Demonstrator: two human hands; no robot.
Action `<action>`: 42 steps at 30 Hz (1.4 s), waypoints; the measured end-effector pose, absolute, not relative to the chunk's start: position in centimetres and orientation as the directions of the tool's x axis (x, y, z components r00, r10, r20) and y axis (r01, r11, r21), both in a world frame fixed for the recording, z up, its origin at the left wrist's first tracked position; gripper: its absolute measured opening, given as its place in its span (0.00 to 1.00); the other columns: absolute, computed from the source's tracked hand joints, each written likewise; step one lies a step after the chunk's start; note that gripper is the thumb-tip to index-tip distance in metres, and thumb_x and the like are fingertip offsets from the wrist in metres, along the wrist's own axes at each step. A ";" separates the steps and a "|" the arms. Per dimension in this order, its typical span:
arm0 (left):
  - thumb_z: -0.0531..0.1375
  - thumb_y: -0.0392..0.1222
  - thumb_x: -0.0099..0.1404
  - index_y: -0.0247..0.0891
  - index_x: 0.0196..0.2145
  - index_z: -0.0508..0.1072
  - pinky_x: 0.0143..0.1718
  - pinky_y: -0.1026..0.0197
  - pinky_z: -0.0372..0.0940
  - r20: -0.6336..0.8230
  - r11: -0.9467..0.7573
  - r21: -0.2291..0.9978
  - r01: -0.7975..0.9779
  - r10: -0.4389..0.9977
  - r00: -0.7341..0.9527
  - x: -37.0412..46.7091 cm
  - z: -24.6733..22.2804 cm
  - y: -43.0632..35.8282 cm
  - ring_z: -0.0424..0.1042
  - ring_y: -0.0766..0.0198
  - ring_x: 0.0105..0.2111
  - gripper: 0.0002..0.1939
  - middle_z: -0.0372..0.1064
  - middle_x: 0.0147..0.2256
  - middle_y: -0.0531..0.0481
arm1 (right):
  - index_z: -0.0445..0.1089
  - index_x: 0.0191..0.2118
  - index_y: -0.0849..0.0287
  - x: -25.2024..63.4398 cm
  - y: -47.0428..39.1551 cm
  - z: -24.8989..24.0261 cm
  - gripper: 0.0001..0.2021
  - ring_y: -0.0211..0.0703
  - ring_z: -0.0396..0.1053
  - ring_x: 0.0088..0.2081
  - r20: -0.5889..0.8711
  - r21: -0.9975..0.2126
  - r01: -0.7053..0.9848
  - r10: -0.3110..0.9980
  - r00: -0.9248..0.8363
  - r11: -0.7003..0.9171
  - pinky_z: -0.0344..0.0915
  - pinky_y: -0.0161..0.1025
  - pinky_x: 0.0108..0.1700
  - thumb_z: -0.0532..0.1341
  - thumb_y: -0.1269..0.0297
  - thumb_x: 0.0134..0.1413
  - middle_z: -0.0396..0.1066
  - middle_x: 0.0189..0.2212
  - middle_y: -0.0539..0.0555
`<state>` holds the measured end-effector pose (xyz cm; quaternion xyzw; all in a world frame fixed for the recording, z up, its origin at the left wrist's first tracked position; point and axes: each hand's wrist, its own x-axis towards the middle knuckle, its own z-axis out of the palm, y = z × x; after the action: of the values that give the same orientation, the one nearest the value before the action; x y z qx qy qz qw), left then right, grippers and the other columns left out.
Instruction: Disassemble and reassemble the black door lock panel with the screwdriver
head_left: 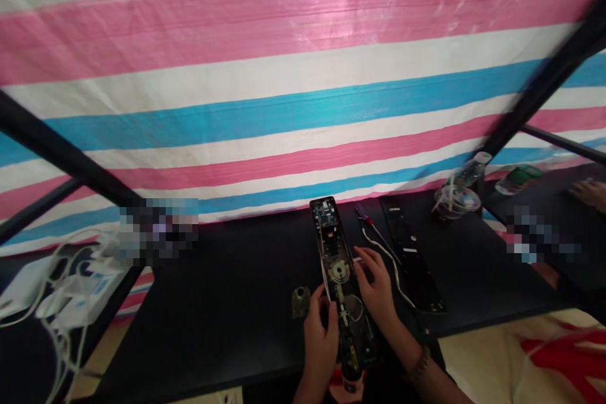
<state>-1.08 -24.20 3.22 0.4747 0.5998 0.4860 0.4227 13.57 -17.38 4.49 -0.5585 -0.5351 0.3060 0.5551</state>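
Note:
A long black device with its inside exposed (pixel 339 270) lies lengthwise on the dark table, showing a circuit board at its far end, a round part midway and thin wires. My left hand (pixel 322 322) is at its left edge, thumb and fingers bent around a white wire or strip there. On the right edge rests my right hand (pixel 374 281), fingers curled near a small white piece; what it grips is too small to tell. Left of the device sits a small metallic part with a hole (pixel 300 302).
Right of the device lie a screwdriver (pixel 369 219), a white cable (pixel 392 259) and a long black panel (pixel 413 255). Farther right stand a plastic cup (pixel 457 202) and a bottle (pixel 473 167). White cables and power strips (pixel 88 297) crowd the left. Another person's hand (pixel 587 192) shows far right.

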 end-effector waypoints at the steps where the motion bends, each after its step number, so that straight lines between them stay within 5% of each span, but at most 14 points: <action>1: 0.56 0.53 0.67 0.37 0.55 0.68 0.43 0.56 0.70 -0.041 0.075 0.983 0.168 0.980 -0.194 -1.1 3.1 -24.1 0.77 0.55 0.39 0.24 0.77 0.40 0.43 | 0.76 0.48 0.54 13.5 -17.2 5.2 0.15 0.51 0.70 0.49 0.304 -0.916 0.337 0.923 0.234 0.216 0.68 0.48 0.52 0.59 0.57 0.60 0.69 0.52 0.61; 5: 0.56 0.53 0.67 0.37 0.53 0.69 0.41 0.56 0.70 -0.012 0.056 0.977 0.207 0.979 -0.205 -1.1 3.0 -24.0 0.77 0.55 0.39 0.23 0.77 0.40 0.43 | 0.77 0.38 0.53 12.1 -16.6 7.2 0.06 0.60 0.56 0.63 0.389 -0.740 0.602 0.921 0.019 0.300 0.56 0.59 0.61 0.62 0.64 0.56 0.60 0.61 0.59; 10: 0.55 0.53 0.67 0.36 0.53 0.68 0.41 0.56 0.69 -0.022 0.065 0.973 0.221 0.981 -0.194 -1.2 3.0 -24.0 0.77 0.54 0.39 0.23 0.77 0.39 0.43 | 0.77 0.41 0.53 9.8 -15.7 8.0 0.08 0.66 0.39 0.70 0.323 -0.656 0.710 0.945 -0.043 0.257 0.48 0.66 0.62 0.63 0.65 0.56 0.46 0.69 0.58; 17: 0.56 0.54 0.67 0.35 0.54 0.68 0.41 0.56 0.68 -0.032 0.067 0.981 0.184 0.982 -0.186 -1.2 3.1 -24.0 0.76 0.55 0.38 0.24 0.76 0.39 0.43 | 0.79 0.36 0.53 9.2 -13.1 8.5 0.08 0.68 0.39 0.69 0.283 -0.667 0.711 0.958 -0.035 0.223 0.54 0.65 0.58 0.61 0.68 0.57 0.46 0.70 0.55; 27: 0.55 0.52 0.68 0.35 0.54 0.66 0.43 0.55 0.68 -0.041 0.068 0.983 0.169 0.986 -0.161 -1.2 2.8 -23.9 0.76 0.54 0.42 0.23 0.76 0.41 0.42 | 0.81 0.35 0.52 10.1 -12.5 7.7 0.08 0.67 0.38 0.69 0.222 -0.695 0.693 0.974 -0.048 0.193 0.48 0.67 0.62 0.63 0.70 0.55 0.39 0.72 0.48; 42: 0.54 0.49 0.69 0.36 0.55 0.66 0.42 0.55 0.68 -0.019 0.048 0.978 0.205 0.989 -0.144 -1.2 2.8 -24.1 0.76 0.55 0.39 0.21 0.76 0.37 0.44 | 0.78 0.35 0.54 10.1 -12.7 6.9 0.07 0.66 0.38 0.69 0.330 -0.575 0.761 0.936 -0.122 0.302 0.51 0.66 0.60 0.62 0.70 0.56 0.39 0.72 0.53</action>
<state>-1.17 -24.05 2.82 0.5044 0.5918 0.4707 0.4169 10.10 -12.75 6.91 -0.5754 -0.7371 0.1337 0.3281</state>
